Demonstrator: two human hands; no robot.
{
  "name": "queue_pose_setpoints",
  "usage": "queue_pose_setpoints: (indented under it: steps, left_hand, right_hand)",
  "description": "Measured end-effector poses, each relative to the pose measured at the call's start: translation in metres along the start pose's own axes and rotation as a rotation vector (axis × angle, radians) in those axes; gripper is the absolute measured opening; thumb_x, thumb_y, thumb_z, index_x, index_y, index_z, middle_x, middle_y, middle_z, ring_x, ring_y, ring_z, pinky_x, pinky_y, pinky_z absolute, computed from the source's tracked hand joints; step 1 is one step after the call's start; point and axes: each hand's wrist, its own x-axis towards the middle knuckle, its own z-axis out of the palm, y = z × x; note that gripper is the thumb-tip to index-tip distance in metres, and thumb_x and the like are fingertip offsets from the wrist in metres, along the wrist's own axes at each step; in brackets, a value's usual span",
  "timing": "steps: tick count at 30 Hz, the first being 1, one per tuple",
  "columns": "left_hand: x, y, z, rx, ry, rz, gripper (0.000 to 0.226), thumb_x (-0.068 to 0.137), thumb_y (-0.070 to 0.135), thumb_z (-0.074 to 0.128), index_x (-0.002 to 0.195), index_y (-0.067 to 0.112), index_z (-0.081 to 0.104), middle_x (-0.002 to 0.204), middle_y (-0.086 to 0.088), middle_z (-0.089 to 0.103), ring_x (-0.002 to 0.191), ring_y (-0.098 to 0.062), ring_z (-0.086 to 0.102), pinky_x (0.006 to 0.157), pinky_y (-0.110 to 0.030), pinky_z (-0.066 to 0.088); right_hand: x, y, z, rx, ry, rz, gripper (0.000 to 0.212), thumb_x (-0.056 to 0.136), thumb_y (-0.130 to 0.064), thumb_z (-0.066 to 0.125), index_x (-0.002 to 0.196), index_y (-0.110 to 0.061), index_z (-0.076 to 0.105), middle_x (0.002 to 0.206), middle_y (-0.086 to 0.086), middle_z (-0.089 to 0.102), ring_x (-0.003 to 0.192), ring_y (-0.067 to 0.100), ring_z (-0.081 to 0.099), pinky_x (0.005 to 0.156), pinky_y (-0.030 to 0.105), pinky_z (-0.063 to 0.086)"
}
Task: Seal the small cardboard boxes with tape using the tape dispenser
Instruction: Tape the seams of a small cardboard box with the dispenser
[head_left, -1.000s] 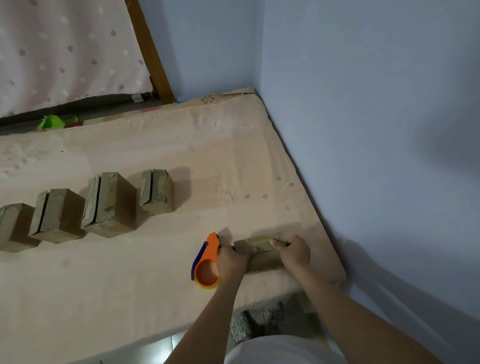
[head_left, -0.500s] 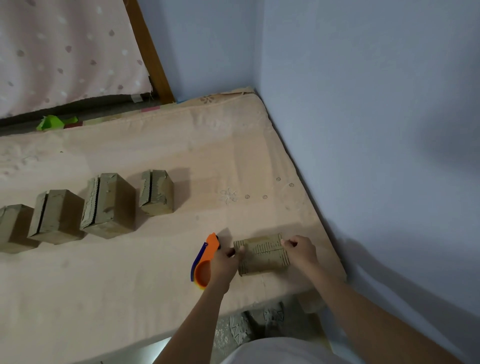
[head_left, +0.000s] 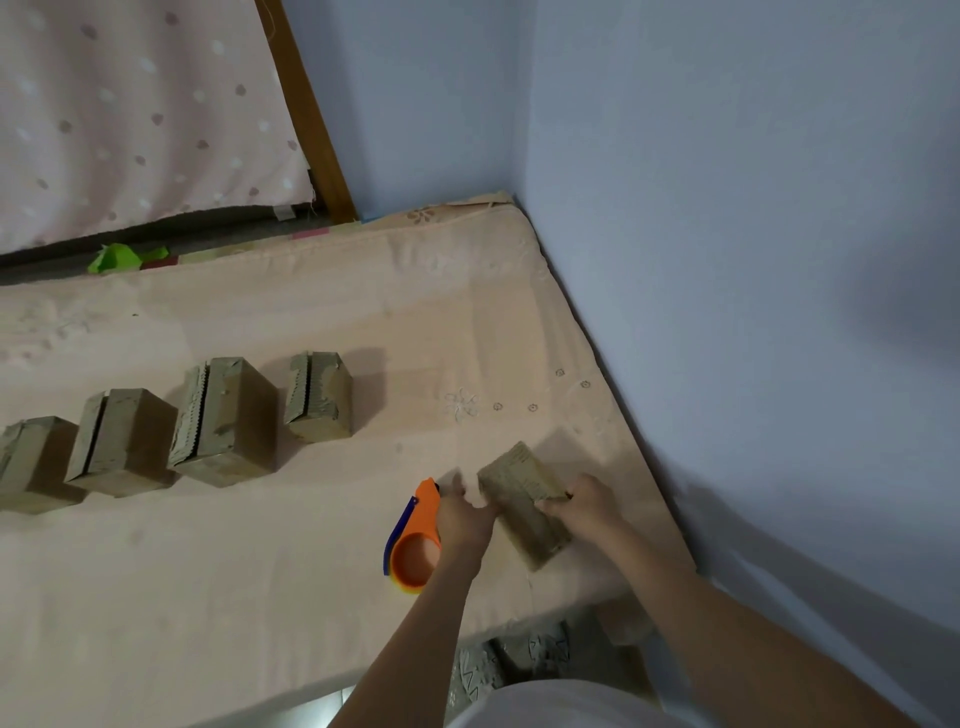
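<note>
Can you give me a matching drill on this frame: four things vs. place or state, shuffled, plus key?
Things
1. tape dispenser
2. cardboard box nearest the person
3. green scrap
4. row of four boxes

Place or state
A. at the far edge of the mattress, below the dotted curtain
B. standing in a line on the left of the mattress
C. orange, held in the left hand
D. turned at an angle, held between both hands, the right hand on its right side

Pairs: 1-C, 2-D, 3-A, 4-B

Leftmost box (head_left: 31, 462): cut off by left frame edge.
Left hand (head_left: 465, 514): motion-blurred; grip indeterminate.
Tape dispenser (head_left: 415, 535): right side hidden behind left hand.
</note>
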Motion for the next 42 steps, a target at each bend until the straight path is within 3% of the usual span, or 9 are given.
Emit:
queue_pose_setpoints:
  steps: [3, 7, 11, 13, 22, 26, 29, 36, 42]
  left_hand:
    - [-0.008, 0.005, 0.013, 0.012, -0.068, -0.074, 0.082, 0.080, 0.039, 0.081, 0.145, 0.008, 0.041, 0.115, -0.006, 0.062, 0.099, -0.020, 0.060, 0.077, -0.034, 0.055]
    - [-0.010, -0.004, 0.021, 0.041, -0.096, -0.057, 0.051, 0.081, 0.027, 0.080, 0.125, 0.008, 0.061, 0.100, 0.000, 0.068, 0.088, -0.015, 0.066, 0.067, -0.025, 0.057]
    - [-0.009, -0.009, 0.018, 0.059, -0.068, 0.037, 0.030, 0.086, 0.018, 0.074, 0.116, 0.012, 0.069, 0.097, 0.006, 0.071, 0.085, -0.008, 0.065, 0.063, -0.017, 0.051]
    - [-0.009, -0.010, 0.014, 0.052, -0.064, 0.070, 0.026, 0.091, 0.016, 0.068, 0.116, 0.013, 0.071, 0.090, 0.013, 0.069, 0.083, -0.002, 0.063, 0.063, -0.014, 0.050]
    - [-0.005, -0.012, 0.012, 0.052, -0.073, 0.039, 0.026, 0.097, 0.015, 0.060, 0.120, 0.011, 0.070, 0.092, 0.007, 0.070, 0.084, -0.004, 0.062, 0.059, -0.015, 0.048]
    - [-0.009, -0.009, 0.008, 0.076, -0.119, 0.098, 0.037, 0.095, 0.020, 0.065, 0.131, 0.012, 0.063, 0.108, 0.007, 0.069, 0.090, -0.003, 0.059, 0.063, -0.010, 0.046]
    - [-0.013, -0.012, 0.006, 0.107, -0.155, 0.113, 0.049, 0.089, 0.020, 0.072, 0.135, 0.013, 0.058, 0.106, 0.008, 0.064, 0.085, 0.000, 0.057, 0.060, -0.009, 0.045]
    - [-0.016, -0.014, 0.007, 0.109, -0.123, 0.098, 0.051, 0.086, 0.019, 0.076, 0.134, 0.014, 0.058, 0.096, 0.008, 0.062, 0.082, -0.001, 0.059, 0.054, -0.011, 0.047]
    - [-0.016, -0.013, 0.007, 0.113, -0.135, 0.098, 0.042, 0.091, 0.025, 0.070, 0.130, 0.013, 0.060, 0.095, 0.008, 0.065, 0.082, -0.002, 0.062, 0.056, -0.012, 0.049]
  right_hand:
    - [-0.010, 0.002, 0.013, 0.115, 0.034, 0.041, 0.046, 0.082, -0.048, 0.076, 0.106, -0.012, 0.059, 0.101, 0.002, 0.067, 0.087, 0.015, 0.062, 0.060, 0.022, 0.048]
    - [-0.016, 0.008, 0.019, 0.155, 0.045, -0.045, 0.037, 0.093, -0.036, 0.068, 0.122, -0.014, 0.068, 0.112, 0.001, 0.071, 0.097, 0.015, 0.065, 0.077, 0.025, 0.054]
    - [-0.020, 0.009, 0.015, 0.262, 0.006, -0.058, 0.031, 0.092, -0.027, 0.071, 0.122, -0.018, 0.071, 0.111, -0.004, 0.073, 0.092, 0.007, 0.064, 0.061, 0.007, 0.045]
    - [-0.022, 0.008, 0.016, 0.282, -0.007, -0.070, 0.035, 0.088, -0.025, 0.075, 0.122, -0.018, 0.071, 0.115, -0.003, 0.072, 0.093, 0.007, 0.065, 0.061, 0.006, 0.043]
    - [-0.018, 0.012, 0.020, 0.306, -0.050, -0.015, 0.030, 0.092, -0.015, 0.068, 0.122, -0.013, 0.070, 0.107, 0.000, 0.073, 0.093, 0.010, 0.066, 0.068, 0.014, 0.051]
    - [-0.016, 0.007, 0.013, 0.283, -0.098, 0.004, 0.029, 0.093, -0.020, 0.067, 0.122, -0.016, 0.070, 0.107, -0.002, 0.072, 0.094, 0.009, 0.064, 0.065, 0.015, 0.048]
    - [-0.017, 0.009, 0.016, 0.270, -0.098, -0.011, 0.034, 0.089, -0.024, 0.073, 0.123, -0.017, 0.069, 0.110, -0.004, 0.072, 0.095, 0.009, 0.065, 0.070, 0.015, 0.051]
    - [-0.021, 0.008, 0.023, 0.226, -0.026, -0.026, 0.034, 0.088, -0.018, 0.074, 0.122, -0.016, 0.070, 0.114, 0.001, 0.073, 0.088, 0.008, 0.063, 0.058, 0.006, 0.044]
    - [-0.019, 0.008, 0.019, 0.237, -0.035, -0.017, 0.035, 0.086, -0.019, 0.077, 0.120, -0.016, 0.072, 0.109, 0.000, 0.074, 0.076, -0.004, 0.060, 0.052, 0.003, 0.043]
